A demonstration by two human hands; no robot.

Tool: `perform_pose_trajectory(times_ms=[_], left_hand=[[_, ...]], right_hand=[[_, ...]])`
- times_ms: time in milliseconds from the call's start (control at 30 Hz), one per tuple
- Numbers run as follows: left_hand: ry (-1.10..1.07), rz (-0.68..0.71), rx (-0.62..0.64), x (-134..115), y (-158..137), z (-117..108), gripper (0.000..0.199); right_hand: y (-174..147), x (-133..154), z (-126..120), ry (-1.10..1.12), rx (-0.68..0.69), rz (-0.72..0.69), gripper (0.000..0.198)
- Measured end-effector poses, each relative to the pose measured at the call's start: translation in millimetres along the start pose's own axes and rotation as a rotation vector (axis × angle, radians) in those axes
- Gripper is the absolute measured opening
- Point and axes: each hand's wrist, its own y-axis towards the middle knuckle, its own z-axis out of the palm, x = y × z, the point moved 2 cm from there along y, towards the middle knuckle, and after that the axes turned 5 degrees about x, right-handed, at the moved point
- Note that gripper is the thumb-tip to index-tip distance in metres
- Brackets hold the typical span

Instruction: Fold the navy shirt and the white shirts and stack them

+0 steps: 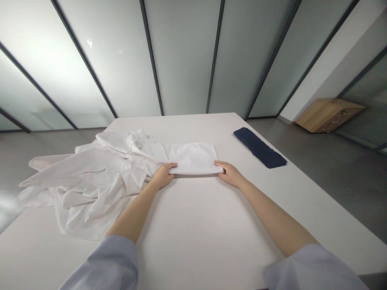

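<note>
A white folded cloth (195, 158) forms a flat rectangle in the middle of the table, its near edge slightly raised. My left hand (163, 174) grips the near left corner, fingers on top and thumb side toward me. At the near right corner, my right hand (231, 174) pinches the same cloth between thumb and fingers. Directly left of it lies a loose, crumpled heap of white fabric (105, 173), which reaches close to my left hand and hangs past the table's left edge. What kind of garment the folded cloth is, I cannot tell.
A dark navy folded cloth (259, 147) lies near the right edge of the white table (208, 233). Frosted glass panels (184, 56) stand behind the table. On the floor to the far right is a wooden drawer cabinet (329, 114).
</note>
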Motion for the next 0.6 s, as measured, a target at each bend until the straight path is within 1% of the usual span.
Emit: perform_pose_trajectory(times_ms=[100,133,200,267,333,400,467,600], left_hand=[[-0.146,-0.06,-0.011,4.9,1.4,-2.5,0.041],[-0.186,-0.059,-0.008,6.1,1.8,-3.4,0.037],[-0.218,-0.005,0.005,7.6,2.5,-4.3,0.035],[-0.165,0.087,0.019,8.6,3.2,-3.2,0.037],[-0.069,0.141,0.018,10.6,3.9,-0.4,0.044],[0.006,0.137,0.009,13.6,5.1,3.0,0.05],[0.039,0.129,-0.001,16.1,6.7,5.3,0.049],[0.033,0.114,-0.014,17.8,9.7,5.3,0.043]], right_hand=[[0.2,-3.9,-0.9,0.05,-0.041,0.072,0.031],[-0.2,-4.4,-2.0,0.066,-0.06,0.091,0.027],[-1.4,-4.1,-4.3,0.092,-0.085,0.097,0.025],[-2.6,-2.8,-5.6,0.095,-0.064,0.05,0.029],[-3.3,-1.0,-5.5,0.059,-0.006,-0.037,0.037],[-3.0,0.3,-4.9,-0.003,0.029,-0.131,0.044],[-1.7,0.9,-4.4,-0.062,0.017,-0.193,0.049],[2.8,1.5,-5.0,-0.123,-0.011,-0.213,0.047]])
